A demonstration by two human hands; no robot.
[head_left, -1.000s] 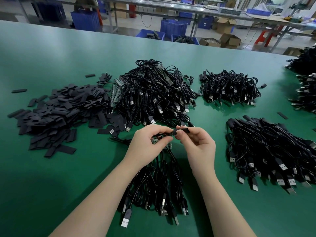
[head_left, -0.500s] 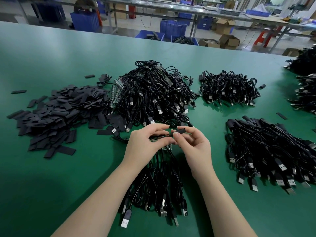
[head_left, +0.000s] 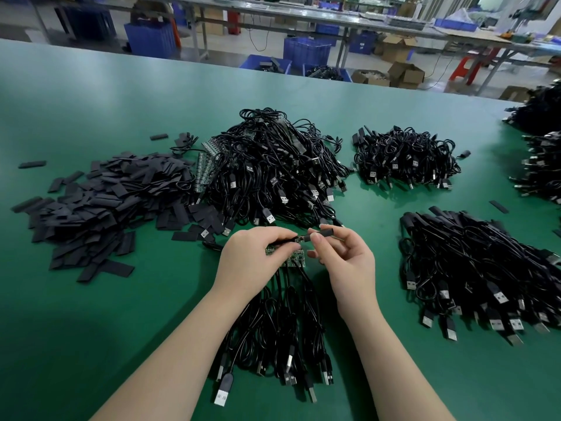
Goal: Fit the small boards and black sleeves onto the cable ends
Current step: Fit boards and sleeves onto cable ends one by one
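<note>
My left hand (head_left: 255, 262) pinches a black cable end with a small green board (head_left: 296, 258) showing under its fingers. My right hand (head_left: 346, 262) pinches a black sleeve (head_left: 323, 233) at its fingertips, held right beside the left hand's fingertips above the table. Several black USB cables (head_left: 282, 335) trail from under my hands toward me. A heap of loose black sleeves (head_left: 100, 205) lies to the left.
A big tangle of black cables (head_left: 273, 171) sits behind my hands, a smaller pile (head_left: 403, 159) to its right, and a laid-out bundle (head_left: 485, 268) at right. More cable piles (head_left: 543, 153) sit at the far right edge of the green table (head_left: 91, 314).
Both hands stay together over the same spot. The right hand's fingers have shifted on the sleeve, which now points out to the right of the left hand's fingertips.
</note>
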